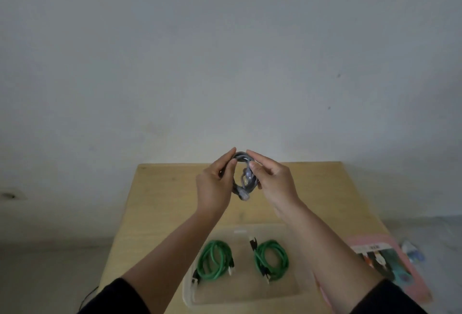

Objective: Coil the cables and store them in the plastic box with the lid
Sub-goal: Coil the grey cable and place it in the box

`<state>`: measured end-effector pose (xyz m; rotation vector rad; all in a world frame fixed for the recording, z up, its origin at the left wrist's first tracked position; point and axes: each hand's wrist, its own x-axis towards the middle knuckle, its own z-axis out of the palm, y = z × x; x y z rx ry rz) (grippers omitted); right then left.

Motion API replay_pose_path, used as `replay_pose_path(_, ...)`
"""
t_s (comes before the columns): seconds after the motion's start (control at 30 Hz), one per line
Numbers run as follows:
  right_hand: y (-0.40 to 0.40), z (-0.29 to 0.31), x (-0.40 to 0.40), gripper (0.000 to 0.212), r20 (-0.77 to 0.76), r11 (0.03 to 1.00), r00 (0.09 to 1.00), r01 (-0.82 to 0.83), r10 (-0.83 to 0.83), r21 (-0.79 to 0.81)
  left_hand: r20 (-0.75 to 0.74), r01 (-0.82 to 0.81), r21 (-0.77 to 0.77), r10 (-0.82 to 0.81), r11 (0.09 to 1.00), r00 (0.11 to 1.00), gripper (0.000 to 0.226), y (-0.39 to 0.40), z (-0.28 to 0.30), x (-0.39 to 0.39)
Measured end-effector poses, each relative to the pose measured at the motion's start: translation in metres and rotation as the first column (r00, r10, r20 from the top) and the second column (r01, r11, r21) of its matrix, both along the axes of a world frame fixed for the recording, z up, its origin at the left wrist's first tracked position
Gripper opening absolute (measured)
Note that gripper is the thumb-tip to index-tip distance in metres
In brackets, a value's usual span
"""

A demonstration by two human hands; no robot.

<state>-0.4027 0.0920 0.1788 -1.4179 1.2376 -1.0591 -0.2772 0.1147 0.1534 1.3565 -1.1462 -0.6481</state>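
Lower centre: two coiled green cables (243,260) lie in the clear plastic box (292,286). At frame centre, left hand (215,183) and right hand (272,181) pinch opposite sides of a grey coiled cable (243,178) above the wooden table (165,188). Light and springy, it is probably best gripped across all loops to prevent uncoiling.

Above the desk (162,213), left hand (215,188) and right hand (272,183) hold a coiled grey cable (243,183); two green coils (216,260) lie in the clear plastic box (197,296) nearer.
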Motion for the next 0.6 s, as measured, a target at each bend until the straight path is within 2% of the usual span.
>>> replay_pose_path(0.2, 0.042, -0.052, -0.029, 0.025, -0.069, 0.989, 0.997, 0.028, -0.018, 0.147, 0.074, -0.018, 0.105, 0.01, 0.994, 0.997, 0.026, 0.046, -0.049, -0.028)
replay_pose_path(0.33, 0.066, -0.085, -0.058, 0.023, -0.152, 0.972, 0.988, 0.059, -0.024, 0.229, 0.142, 0.028, 0.229, -0.062, 0.973, 0.988, 0.03, 0.072, -0.082, -0.052)
replay_pose_path(0.47, 0.083, -0.105, -0.085, 0.025, -0.324, 0.981, 0.946, 0.087, -0.025, 0.176, 0.114, 0.071, 0.348, -0.117, 0.935, 0.987, 0.031, 0.085, -0.106, -0.077)
replay_pose_path(0.6, 0.084, -0.118, -0.095, 0.028, -0.476, 0.994, 0.879, 0.034, 0.018, 0.1, 0.158, 0.028, 0.434, -0.106, 0.9, 0.982, 0.031, 0.085, -0.115, -0.09)
